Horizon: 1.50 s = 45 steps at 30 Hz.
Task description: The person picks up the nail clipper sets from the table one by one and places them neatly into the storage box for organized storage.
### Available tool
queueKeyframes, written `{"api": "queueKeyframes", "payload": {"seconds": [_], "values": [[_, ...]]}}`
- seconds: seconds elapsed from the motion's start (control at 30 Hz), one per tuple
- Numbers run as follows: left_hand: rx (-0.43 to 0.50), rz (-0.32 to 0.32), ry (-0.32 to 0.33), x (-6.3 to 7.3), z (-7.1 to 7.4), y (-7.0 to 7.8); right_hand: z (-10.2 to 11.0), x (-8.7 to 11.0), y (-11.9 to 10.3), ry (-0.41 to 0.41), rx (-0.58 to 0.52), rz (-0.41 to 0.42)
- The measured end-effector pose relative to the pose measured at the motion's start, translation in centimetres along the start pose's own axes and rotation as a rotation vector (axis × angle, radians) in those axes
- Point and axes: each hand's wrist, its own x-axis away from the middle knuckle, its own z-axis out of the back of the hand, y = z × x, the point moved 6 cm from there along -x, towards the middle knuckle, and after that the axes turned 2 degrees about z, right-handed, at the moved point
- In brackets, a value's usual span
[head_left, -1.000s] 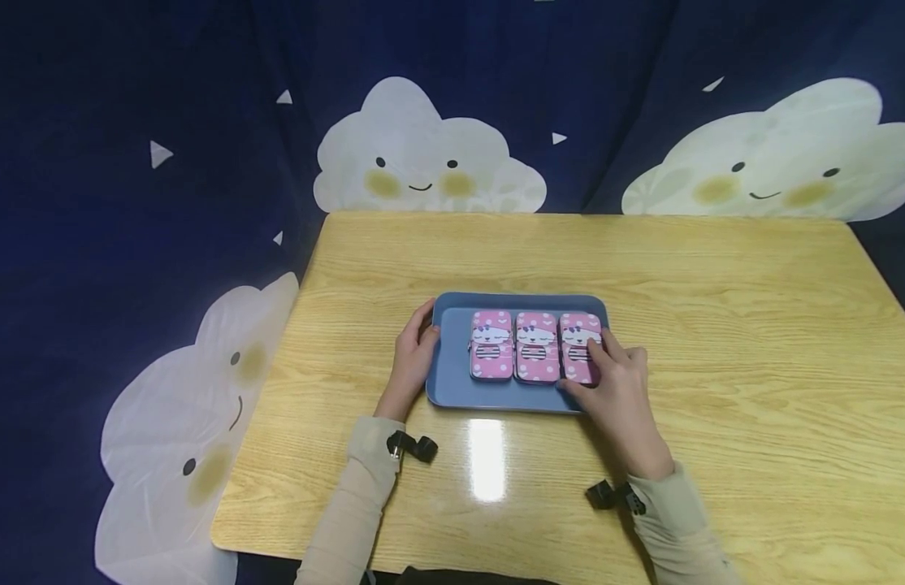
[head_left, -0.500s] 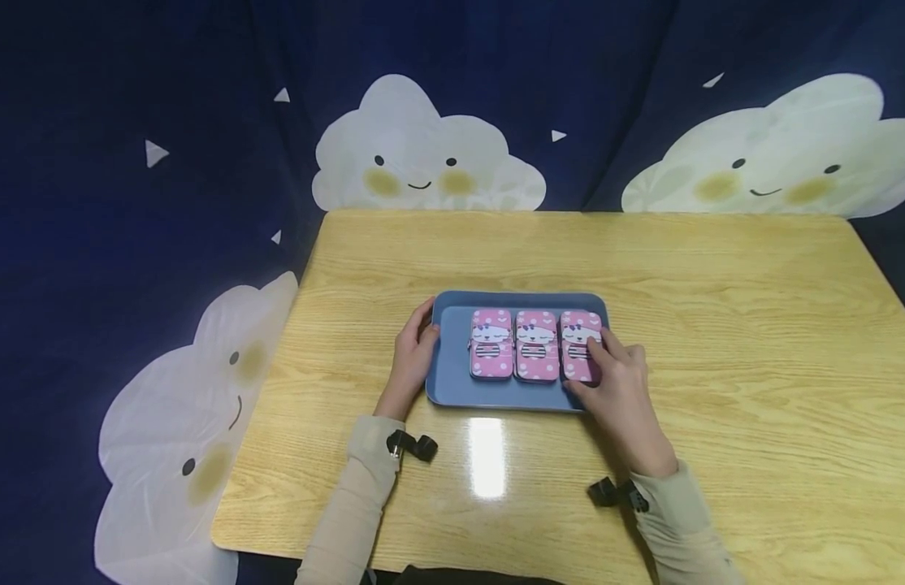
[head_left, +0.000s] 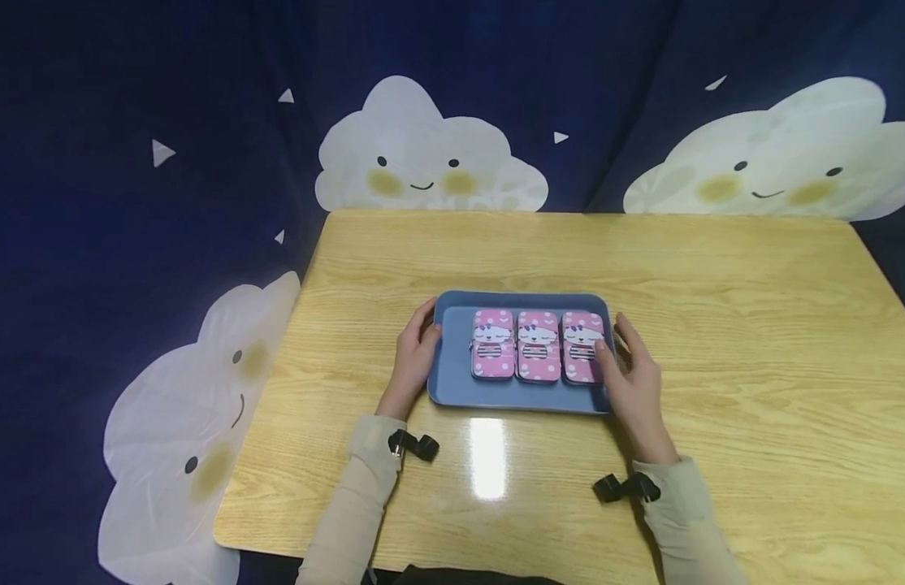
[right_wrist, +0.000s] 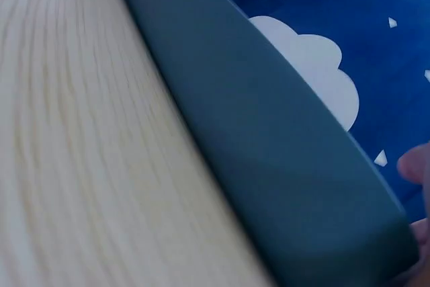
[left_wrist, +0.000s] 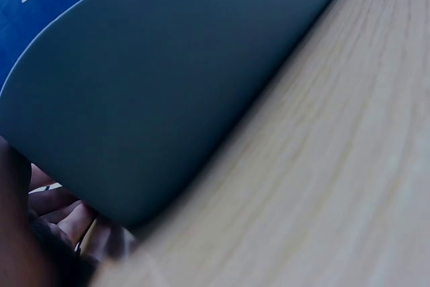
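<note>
A blue-grey rectangular tray (head_left: 452,390) lies on the wooden table. Three pink tins with a sleeping white cartoon animal stand in a row in it: a left tin (head_left: 492,344), a middle tin (head_left: 538,346) and a right tin (head_left: 582,348). My left hand (head_left: 414,357) grips the tray's left side, thumb on the rim; its fingers bend at the tray's end in the left wrist view. My right hand (head_left: 637,386) is at the tray's right side, fingers extended outside the rim. Its thumb reaches over the rim beside the right tin, holding nothing.
The light wooden table (head_left: 752,341) extends around the tray, widest to the right. Behind it and to the left hangs a dark blue curtain (head_left: 226,49) with smiling white clouds. A black wrist camera (head_left: 626,488) is strapped on each sleeve.
My right hand has let go of the right tin and shifted right, its fingers now outside the tray's right edge. The left hand and the tray stay where they were.
</note>
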Motion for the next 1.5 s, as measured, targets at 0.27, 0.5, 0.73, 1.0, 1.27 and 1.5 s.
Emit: {"api": "queueKeyframes", "payload": {"seconds": [0.27,0.5,0.73,1.0,1.27,1.5], "values": [[-0.051,-0.011,0.054,0.2,0.2,-0.6,-1.4,0.0,2.3,-0.147,-0.284,-0.263],[-0.102,-0.008,0.084,0.2,0.8,-0.8,-1.9,-0.3,2.6,-0.136,-0.442,-0.258],[-0.099,-0.059,0.101,-0.2,1.0,0.1,-2.1,-1.7,2.9,-0.120,-0.456,-0.217],[-0.116,-0.103,0.137,-1.9,0.4,0.1,-1.9,-4.6,3.5,-0.116,-0.425,-0.224],[-0.083,-0.066,0.164,-3.9,-0.2,0.0,-2.2,-7.0,4.5,-0.107,-0.445,-0.252],[-0.020,-0.035,0.160,-6.0,-1.1,0.0,-2.1,-9.1,5.1,-0.105,-0.489,-0.263]]}}
